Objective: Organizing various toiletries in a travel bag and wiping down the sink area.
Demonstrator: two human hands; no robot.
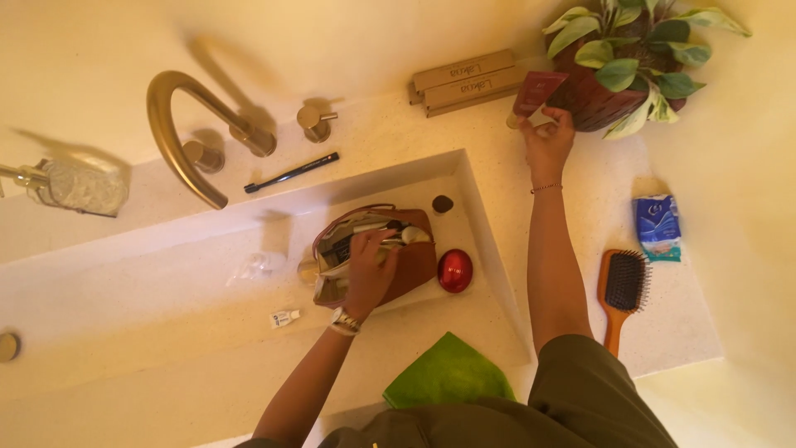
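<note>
Seen from above, the left hand (369, 270) reaches down, fingers curled, a watch on its wrist. The right hand (547, 141) stretches far forward, arm straight, fingers pinched, a thin bracelet below.

Olive-green garment, bare forearms — wristwatch (344, 321) left, thin bracelet (546, 188) right.

Our left hand (369, 278) reaches into the open brown toiletry pouch (410, 257) in the sink; our right hand (547, 141) grips a dark-red tube (537, 91) beside the far potted plant (618, 70).
</note>
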